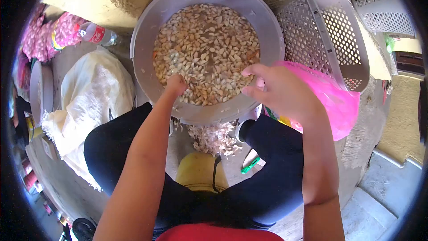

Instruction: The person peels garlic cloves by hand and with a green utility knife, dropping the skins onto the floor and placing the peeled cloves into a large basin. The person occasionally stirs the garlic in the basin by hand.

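A wide grey basin (149, 13) stands in front of me, filled with water and a mass of what look like peeled garlic cloves (214, 40). My left hand (177, 83) dips into the cloves at the near left side; its fingers are hidden under them. Over the near right rim hovers my right hand (285, 90), thumb and fingers curved but apart, with nothing visible between them.
Dry peelings (214, 137) and a green-handled knife (252, 164) lie below the basin. A plastic basket (307, 31) and a pink bag (336, 107) are at right. A white sack (96, 80) and a cola bottle (96, 34) sit at left.
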Available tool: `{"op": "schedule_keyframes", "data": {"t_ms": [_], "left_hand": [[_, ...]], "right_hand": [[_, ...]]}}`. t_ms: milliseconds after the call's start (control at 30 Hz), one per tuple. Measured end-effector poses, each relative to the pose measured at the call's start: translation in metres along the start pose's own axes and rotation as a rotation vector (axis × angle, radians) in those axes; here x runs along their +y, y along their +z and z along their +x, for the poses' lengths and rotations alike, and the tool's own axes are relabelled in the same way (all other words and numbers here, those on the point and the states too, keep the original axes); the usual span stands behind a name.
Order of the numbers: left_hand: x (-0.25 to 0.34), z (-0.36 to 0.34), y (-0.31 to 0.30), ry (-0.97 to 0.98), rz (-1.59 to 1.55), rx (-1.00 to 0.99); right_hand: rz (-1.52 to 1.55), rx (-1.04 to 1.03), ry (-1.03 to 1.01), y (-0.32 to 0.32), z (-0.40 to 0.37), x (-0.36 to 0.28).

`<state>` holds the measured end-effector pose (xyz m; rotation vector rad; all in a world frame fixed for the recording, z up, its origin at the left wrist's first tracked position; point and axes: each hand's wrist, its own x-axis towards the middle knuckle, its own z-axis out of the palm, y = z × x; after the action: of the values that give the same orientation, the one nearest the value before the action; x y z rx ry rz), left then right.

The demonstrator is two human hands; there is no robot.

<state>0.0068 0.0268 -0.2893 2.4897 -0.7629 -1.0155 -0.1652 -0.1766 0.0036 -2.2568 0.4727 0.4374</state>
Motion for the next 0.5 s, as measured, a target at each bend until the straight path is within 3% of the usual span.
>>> {"op": "schedule_keyframes", "data": {"t_ms": [100,200,300,400,500], "left_hand": [[-0.004,0.018,0.017,0.018,-0.25,0.081],[0.011,0.033,0.028,0.171,-0.178,0.152],[0.027,0.056,0.034,0.323,-0.323,0.057],[0.061,0.066,0.03,0.389,-0.277,0.201],[0.063,0.089,0.043,0.516,-0.302,0.547]], "right_hand": [[-0.01,0.034,-0.031,0.002,0.003,-0.001],[-0.058,0.031,-0.04,0.002,0.005,-0.012],[-0.125,-0.064,-0.093,0.015,0.004,-0.024],[-0.116,-0.221,-0.149,0.029,0.002,-0.035],[-0.124,-0.347,-0.191,0.036,0.002,-0.04]]}}
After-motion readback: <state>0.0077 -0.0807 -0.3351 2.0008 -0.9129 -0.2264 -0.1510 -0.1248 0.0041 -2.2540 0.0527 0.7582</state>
